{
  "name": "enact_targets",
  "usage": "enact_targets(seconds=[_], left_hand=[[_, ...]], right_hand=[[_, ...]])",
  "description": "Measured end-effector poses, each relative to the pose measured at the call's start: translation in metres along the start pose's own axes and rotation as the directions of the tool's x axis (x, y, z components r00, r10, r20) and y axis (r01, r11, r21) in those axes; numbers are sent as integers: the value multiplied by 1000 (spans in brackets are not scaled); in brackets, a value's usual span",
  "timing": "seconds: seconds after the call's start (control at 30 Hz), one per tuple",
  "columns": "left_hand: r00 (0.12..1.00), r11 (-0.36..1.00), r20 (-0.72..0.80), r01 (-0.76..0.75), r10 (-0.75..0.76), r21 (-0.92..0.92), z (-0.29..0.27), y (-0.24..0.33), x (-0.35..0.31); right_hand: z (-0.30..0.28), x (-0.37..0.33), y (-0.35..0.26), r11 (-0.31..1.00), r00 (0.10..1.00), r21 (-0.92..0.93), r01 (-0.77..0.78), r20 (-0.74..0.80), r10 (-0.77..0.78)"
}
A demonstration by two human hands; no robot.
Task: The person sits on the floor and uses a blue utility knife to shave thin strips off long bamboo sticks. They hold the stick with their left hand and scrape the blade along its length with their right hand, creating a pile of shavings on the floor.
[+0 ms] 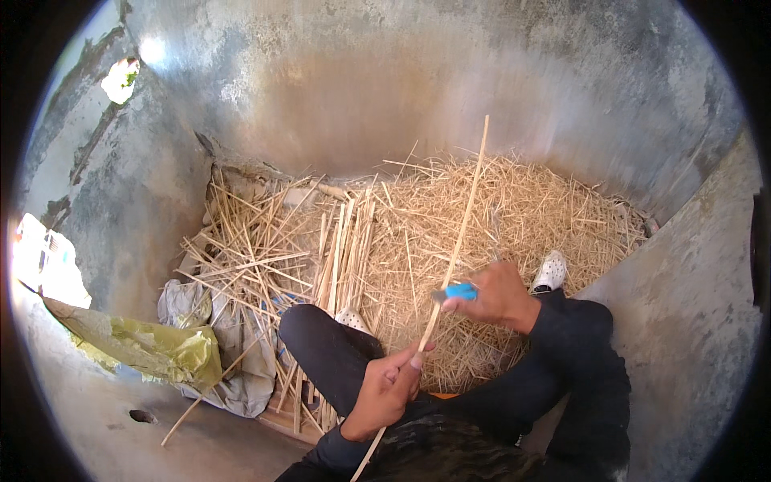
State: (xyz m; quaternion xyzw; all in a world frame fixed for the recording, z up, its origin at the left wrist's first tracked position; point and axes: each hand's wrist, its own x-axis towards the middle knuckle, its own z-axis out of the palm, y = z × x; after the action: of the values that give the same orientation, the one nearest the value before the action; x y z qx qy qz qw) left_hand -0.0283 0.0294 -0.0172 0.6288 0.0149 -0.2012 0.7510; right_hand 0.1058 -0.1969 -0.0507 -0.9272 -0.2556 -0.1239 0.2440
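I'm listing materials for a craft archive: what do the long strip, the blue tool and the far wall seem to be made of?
Long strip: probably bamboo or wood, matt; pale, slender, gently bowed.
Blue tool: likely smooth plastic where blue, from its even, bright colour; the blurred grey end may be metal.
Far wall: perhaps concrete or plaster, dull; blotchy grey surface.

Strip (431, 325) pale tan, knife handle (462, 292) beside it blue, shavings (554, 213) right of it golden, sheet (165, 349) left yellow-green, wall (361, 96) beyond mottled grey-brown.
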Motion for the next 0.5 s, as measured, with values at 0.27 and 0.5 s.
enact_targets(seconds=[0.27,0.5], left_hand=[[995,991,91,23,-35,130,8,-1,-18],[998,968,58,1,-16,249,7,-6,-20]], right_hand=[[-47,52,137,880,898,-188,-436,-146,414],[-78,27,307,636,510,79,-768,-526,681]])
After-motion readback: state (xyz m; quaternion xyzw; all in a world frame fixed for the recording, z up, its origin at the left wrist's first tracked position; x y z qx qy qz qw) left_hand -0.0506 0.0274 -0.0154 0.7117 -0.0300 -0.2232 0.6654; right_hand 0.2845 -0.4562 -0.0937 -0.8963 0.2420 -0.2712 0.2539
